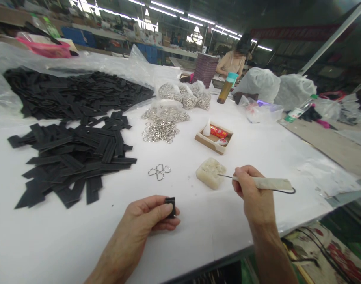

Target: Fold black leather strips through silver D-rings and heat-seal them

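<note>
My left hand [151, 215] pinches a small folded black strip [170, 206] between thumb and fingers, low over the white table [198, 236]. My right hand [251, 193] grips a pale-handled tool [272, 184] whose thin metal needle tip touches a yellowish glue block [210, 172]. Three loose metal D-rings [159, 172] lie just beyond my left hand.
A heap of black strips [77, 154] covers the left side, with more on plastic sheeting [74, 92] behind. Piles and bags of metal rings [168, 114] sit at centre back, a small cardboard tray [213, 136] and a bottle [226, 87] beyond. Another person [232, 61] works at the far end.
</note>
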Demonstrator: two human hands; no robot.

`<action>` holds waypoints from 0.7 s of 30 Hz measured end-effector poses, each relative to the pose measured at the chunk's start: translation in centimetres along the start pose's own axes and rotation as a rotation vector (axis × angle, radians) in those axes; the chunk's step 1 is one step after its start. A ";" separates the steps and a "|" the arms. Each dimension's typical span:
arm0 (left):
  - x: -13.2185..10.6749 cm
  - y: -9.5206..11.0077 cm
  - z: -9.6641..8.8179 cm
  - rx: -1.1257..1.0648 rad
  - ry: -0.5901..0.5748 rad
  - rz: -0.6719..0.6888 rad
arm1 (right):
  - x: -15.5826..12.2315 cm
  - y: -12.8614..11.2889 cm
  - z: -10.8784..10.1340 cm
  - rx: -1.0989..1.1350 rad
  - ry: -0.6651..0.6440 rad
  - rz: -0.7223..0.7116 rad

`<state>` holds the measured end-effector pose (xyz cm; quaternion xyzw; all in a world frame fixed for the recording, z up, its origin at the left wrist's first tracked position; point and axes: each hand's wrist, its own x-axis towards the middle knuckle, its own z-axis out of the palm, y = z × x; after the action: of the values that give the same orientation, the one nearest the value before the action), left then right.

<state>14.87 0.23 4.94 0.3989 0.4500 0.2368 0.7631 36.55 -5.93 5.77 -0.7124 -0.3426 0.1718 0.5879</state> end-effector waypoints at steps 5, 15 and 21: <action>-0.5 -0.1 0.2 0.003 -0.034 0.061 | -1.4 -1.3 0.3 0.259 -0.143 0.111; -1.3 0.6 0.7 0.086 -0.063 0.108 | -2.8 -3.2 3.5 0.417 -0.494 0.204; -1.2 0.4 0.5 0.125 -0.100 0.115 | -2.3 -2.9 4.1 0.299 -0.550 0.167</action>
<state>14.71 -0.59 5.96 0.4824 0.4015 0.2311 0.7434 31.44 -4.31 7.20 -0.5707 -0.3999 0.4539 0.5553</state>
